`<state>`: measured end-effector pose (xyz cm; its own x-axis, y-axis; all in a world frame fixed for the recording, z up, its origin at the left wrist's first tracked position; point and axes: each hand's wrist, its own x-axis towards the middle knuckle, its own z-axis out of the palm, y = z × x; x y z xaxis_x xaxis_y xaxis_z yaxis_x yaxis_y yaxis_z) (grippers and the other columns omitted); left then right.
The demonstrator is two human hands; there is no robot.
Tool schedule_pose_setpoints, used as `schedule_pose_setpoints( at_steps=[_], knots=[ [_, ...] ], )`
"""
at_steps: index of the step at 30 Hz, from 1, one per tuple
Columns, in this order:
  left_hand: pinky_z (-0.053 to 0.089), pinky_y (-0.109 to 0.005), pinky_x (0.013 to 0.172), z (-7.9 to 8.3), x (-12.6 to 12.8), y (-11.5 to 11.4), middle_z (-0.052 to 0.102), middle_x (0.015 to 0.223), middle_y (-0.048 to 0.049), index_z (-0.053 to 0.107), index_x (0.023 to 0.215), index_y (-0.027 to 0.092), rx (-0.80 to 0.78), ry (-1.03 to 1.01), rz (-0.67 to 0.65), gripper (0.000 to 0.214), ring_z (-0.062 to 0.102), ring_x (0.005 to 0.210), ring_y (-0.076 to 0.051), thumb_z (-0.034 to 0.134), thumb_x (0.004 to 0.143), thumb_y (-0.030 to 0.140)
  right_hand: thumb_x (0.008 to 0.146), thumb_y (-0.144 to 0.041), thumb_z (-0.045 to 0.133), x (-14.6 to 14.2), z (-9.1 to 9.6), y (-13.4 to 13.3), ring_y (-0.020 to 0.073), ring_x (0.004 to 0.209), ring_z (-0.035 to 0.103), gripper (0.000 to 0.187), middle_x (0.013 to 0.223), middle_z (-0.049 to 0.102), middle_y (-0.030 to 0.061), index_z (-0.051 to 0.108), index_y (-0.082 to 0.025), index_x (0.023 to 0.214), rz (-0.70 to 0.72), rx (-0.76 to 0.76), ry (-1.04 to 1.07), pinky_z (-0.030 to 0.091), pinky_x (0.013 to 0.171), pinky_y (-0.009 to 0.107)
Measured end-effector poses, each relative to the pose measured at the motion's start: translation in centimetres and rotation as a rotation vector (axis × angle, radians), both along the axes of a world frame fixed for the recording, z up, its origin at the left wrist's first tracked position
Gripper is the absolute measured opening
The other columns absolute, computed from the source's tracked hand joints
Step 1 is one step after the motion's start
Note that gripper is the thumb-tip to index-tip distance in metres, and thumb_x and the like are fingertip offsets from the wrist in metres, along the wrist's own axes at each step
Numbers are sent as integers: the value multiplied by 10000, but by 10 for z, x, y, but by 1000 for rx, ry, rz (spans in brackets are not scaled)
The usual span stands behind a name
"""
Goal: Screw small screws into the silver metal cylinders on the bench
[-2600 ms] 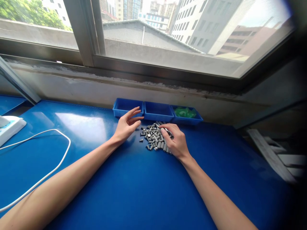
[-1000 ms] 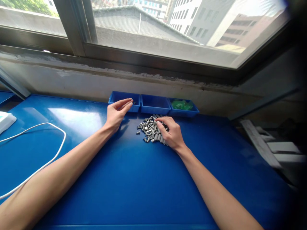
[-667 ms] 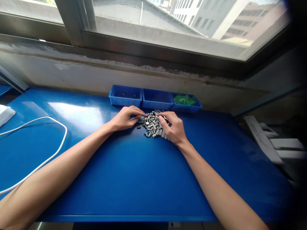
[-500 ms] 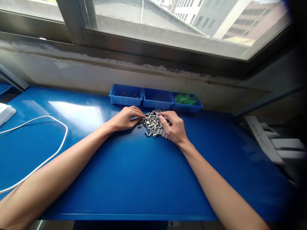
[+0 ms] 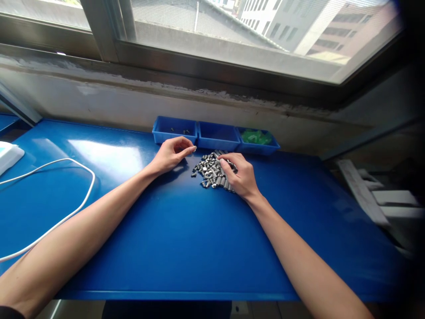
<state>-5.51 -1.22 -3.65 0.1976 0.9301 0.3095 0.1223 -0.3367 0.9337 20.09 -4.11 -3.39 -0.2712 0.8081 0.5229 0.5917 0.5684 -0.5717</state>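
Note:
A heap of small grey metal pieces [image 5: 209, 173] lies on the blue table [image 5: 186, 239]. My right hand [image 5: 239, 175] rests on the heap's right side, its fingers curled into the pieces. My left hand [image 5: 172, 153] hovers just left of the heap, raised off the table, fingers pinched together; whatever it may hold is too small to see. Behind the hands stand three blue bins in a row: the left bin [image 5: 174, 130] holds a few metal pieces, the middle bin [image 5: 217, 135] looks bare, and the right bin [image 5: 259, 139] holds green parts.
A white cable [image 5: 59, 195] loops over the table's left part, and a white device [image 5: 8, 155] sits at the left edge. A wall and window frame [image 5: 199, 71] rise right behind the bins. Grey slats [image 5: 372, 199] lie beyond the table's right side.
My left hand went from the left bin down to the heap, pinched there, and has now lifted back toward the bin. My right hand stayed on the heap.

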Motion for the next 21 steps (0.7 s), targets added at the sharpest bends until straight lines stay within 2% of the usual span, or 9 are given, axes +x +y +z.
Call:
schedule_pose_setpoints(
  at_steps=[5,10,15,18,21],
  knots=[
    [545,-301,795,3,0,-3,758,845,-72,715,914,161,-97,-68,-80,428,713,806,-195,810,769,553,981,-366,577,0,0,0,267,1046,672,199,1029,760,72,733,-242,988,8,7,-4,533,943,451],
    [554,-343,928,3,0,-4,790,946,-93,752,982,170,-131,-201,0,432,750,965,-247,852,738,512,978,-367,576,-1,0,0,266,1043,669,199,1028,760,73,730,-240,987,5,6,-8,531,942,451],
    [535,-372,1044,-1,-1,2,745,1223,-115,715,1203,196,-99,-464,62,513,649,1264,-283,857,761,413,975,-358,582,-1,0,0,264,1037,666,190,1017,757,73,727,-235,980,13,10,-3,529,934,443],
    [531,-400,1065,-2,-2,4,660,1387,-126,652,1326,217,-126,-473,61,620,622,1302,-301,850,765,392,975,-367,579,-1,0,0,266,1034,665,197,1015,758,72,727,-238,972,14,8,-6,529,935,446],
    [537,-410,1056,-1,-2,3,629,1427,-136,599,1402,227,-147,-439,49,707,635,1280,-313,848,762,397,974,-380,580,-1,1,0,268,1040,665,203,1019,760,70,728,-242,972,10,7,-5,529,942,451]
  ],
)
